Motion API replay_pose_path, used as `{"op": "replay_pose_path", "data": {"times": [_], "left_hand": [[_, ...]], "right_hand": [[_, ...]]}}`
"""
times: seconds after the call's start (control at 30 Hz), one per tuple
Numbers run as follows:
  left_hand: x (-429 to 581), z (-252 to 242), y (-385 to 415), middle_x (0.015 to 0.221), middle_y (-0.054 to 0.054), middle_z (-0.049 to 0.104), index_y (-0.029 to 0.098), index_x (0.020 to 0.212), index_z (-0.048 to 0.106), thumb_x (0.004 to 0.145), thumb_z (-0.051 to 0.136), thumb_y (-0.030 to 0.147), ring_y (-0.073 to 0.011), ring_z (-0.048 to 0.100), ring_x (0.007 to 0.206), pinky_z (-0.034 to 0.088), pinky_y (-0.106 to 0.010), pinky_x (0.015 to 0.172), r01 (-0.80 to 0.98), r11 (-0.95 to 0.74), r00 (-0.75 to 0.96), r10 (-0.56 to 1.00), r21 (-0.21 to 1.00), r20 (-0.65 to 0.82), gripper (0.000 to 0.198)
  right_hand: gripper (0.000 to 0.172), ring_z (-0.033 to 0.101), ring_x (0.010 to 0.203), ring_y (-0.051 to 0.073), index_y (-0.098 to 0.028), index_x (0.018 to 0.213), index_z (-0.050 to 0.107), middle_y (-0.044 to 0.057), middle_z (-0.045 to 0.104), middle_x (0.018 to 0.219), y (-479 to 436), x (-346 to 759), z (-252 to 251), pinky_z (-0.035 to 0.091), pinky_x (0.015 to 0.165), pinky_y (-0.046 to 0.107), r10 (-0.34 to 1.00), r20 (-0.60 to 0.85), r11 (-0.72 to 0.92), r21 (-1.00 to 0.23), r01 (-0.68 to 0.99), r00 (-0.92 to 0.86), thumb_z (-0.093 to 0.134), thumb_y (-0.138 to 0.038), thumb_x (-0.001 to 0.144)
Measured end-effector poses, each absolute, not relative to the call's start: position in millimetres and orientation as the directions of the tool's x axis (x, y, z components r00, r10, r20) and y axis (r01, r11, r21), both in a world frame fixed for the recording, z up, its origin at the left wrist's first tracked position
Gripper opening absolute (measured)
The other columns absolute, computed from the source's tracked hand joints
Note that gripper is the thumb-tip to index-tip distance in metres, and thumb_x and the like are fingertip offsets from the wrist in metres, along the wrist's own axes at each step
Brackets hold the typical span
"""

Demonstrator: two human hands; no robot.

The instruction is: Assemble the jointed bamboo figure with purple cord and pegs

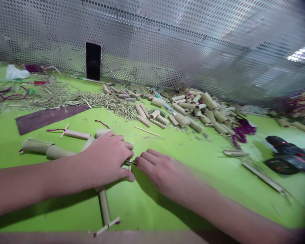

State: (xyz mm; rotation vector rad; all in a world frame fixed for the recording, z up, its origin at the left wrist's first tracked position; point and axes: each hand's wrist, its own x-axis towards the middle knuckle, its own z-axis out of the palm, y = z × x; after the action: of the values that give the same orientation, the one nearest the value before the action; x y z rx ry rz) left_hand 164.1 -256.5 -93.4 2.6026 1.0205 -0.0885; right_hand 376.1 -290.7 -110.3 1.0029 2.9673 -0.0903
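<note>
My left hand [109, 156] is closed over a jointed figure of bamboo tubes [59, 151], pressing it to the green table and hiding its middle. One leg-like tube [104, 205] points toward the near edge, with a thin stick [106, 227] across its end. Another tube with a crosspiece [77, 134] and purple string lies beyond my wrist. Between the hands, a small bamboo stick [129, 164] stands out at my left fingertips. My right hand [162, 169] is pinched around one end of a thin dark piece [131, 162]; whether it is string or metal I cannot tell.
Cut bamboo tubes [183, 108] are heaped along the perforated metal screen [152, 44], beside shavings [109, 103]. A phone [93, 61] leans there. Sandpaper-like brown strip [49, 118] lies left; a power drill [289, 156], purple string [241, 132] and a split bamboo piece [263, 178] lie right.
</note>
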Motion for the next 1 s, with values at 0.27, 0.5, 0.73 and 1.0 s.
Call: {"op": "replay_pose_path", "data": {"times": [0.27, 0.5, 0.73, 1.0], "left_hand": [[162.3, -91.9, -253.6, 0.124, -0.003, 0.074, 0.022, 0.098, 0.077, 0.086, 0.071, 0.063, -0.0278, 0.063, 0.113, 0.038, -0.039, 0.088, 0.666, -0.711, 0.746, 0.634, 0.224, -0.205, 0.044], [164.6, -91.8, -254.6, 0.103, -0.001, 0.076, 0.02, 0.091, 0.075, 0.083, 0.076, 0.06, -0.0251, 0.065, 0.098, 0.035, -0.036, 0.082, 0.657, -0.722, 0.754, 0.633, 0.216, -0.174, 0.04], [162.5, -87.7, -253.7, 0.114, -0.006, 0.076, 0.019, 0.091, 0.078, 0.082, 0.077, 0.061, -0.0292, 0.063, 0.107, 0.038, -0.039, 0.085, 0.683, -0.703, 0.731, 0.653, 0.198, -0.197, 0.043], [156.0, -83.8, -251.2, 0.115, -0.005, 0.075, 0.02, 0.095, 0.078, 0.084, 0.075, 0.06, -0.0289, 0.061, 0.109, 0.039, -0.041, 0.09, 0.696, -0.695, 0.716, 0.653, 0.182, -0.248, 0.041]], "right_hand": [[0.013, 0.057, 0.077, 0.021, -0.014, 0.098, 0.064, 0.005, 0.065, 0.087, -289.1, 381.6, -116.8, 0.043, 0.067, 0.032, 0.592, 0.026, 0.804, 0.057, 0.592, -0.806, 0.063, -0.004, 0.09], [0.018, 0.056, 0.076, 0.02, -0.014, 0.099, 0.064, 0.005, 0.065, 0.087, -289.9, 386.8, -115.0, 0.043, 0.068, 0.032, 0.587, 0.039, 0.809, 0.015, 0.588, -0.808, 0.06, 0.0, 0.089], [0.016, 0.057, 0.078, 0.02, -0.015, 0.095, 0.063, 0.006, 0.066, 0.091, -289.3, 372.4, -108.6, 0.045, 0.071, 0.032, 0.599, -0.021, 0.799, -0.051, 0.6, -0.8, 0.061, 0.0, 0.09], [0.012, 0.058, 0.079, 0.02, -0.014, 0.099, 0.063, 0.007, 0.066, 0.091, -283.9, 364.8, -115.2, 0.043, 0.07, 0.032, 0.574, -0.001, 0.818, 0.031, 0.574, -0.819, 0.059, -0.005, 0.093]]}}
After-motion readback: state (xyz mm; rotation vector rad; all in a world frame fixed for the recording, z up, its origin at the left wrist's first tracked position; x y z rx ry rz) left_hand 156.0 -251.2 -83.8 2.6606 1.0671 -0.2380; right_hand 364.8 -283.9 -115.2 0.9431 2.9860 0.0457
